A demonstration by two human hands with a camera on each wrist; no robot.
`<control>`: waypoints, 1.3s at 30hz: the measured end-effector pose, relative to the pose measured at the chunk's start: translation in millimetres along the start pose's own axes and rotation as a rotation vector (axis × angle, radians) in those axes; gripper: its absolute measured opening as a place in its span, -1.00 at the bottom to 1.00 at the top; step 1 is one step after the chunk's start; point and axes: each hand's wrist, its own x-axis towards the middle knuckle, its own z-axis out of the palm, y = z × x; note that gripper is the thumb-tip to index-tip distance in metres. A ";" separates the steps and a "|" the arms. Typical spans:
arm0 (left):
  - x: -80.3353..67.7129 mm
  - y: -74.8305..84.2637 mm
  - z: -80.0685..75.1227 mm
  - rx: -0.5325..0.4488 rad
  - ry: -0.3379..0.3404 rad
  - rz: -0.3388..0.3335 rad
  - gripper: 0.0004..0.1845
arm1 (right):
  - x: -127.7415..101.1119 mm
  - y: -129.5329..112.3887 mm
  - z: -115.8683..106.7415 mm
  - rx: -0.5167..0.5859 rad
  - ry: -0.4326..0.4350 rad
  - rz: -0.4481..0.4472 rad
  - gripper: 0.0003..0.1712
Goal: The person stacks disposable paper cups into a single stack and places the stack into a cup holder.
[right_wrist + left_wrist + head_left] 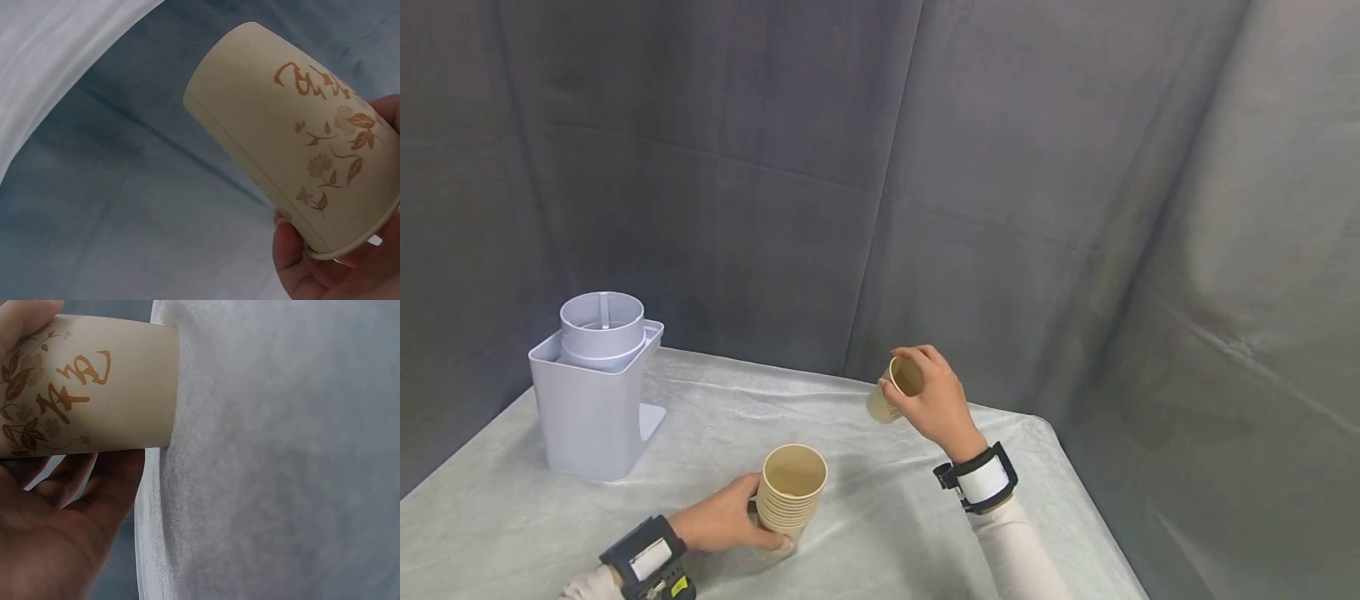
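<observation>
A grey curtain [925, 167] hangs in folds behind and to the right of everything. In front of it stands a table [587, 533] covered with a pale, slightly wrinkled cloth.

At the far left of the table stands a light grey plastic holder [591, 400], a boxy body with a round open tube rising from its top. It is well apart from both hands.

Near the front edge, a stack of paper cups [790, 493] stands upright on the cloth, mouths up, the rims layered one over another. The left hand [722, 523] grips it from the left side, fingers and thumb curled round the lower part of the stack. In the left wrist view the cup wall [94, 394] shows brown script and leaf sprigs, with its base against the cloth and the palm just beside it.

A single paper cup [897, 387] is up in the air above the far middle of the table, tilted so its mouth faces the camera. The right hand [936, 404] holds it, fingers wrapped over its side near the rim. The right wrist view shows the same cup [294, 162] slanted, printed with flowers and script, fingertips [297, 256] pinching at the rim. Each wrist wears a dark strap with a white block.
</observation>
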 end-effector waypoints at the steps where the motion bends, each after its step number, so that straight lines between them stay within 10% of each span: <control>1: -0.1 -0.1 -0.1 0.000 0.000 -0.001 -0.31 | -0.4 -4.1 -0.8 0.005 0.008 -0.012 -0.53; 39: -0.3 1.8 -1.9 -0.027 -0.027 0.000 -0.33 | -21.1 -100.7 -10.6 0.348 0.022 -0.281 -0.51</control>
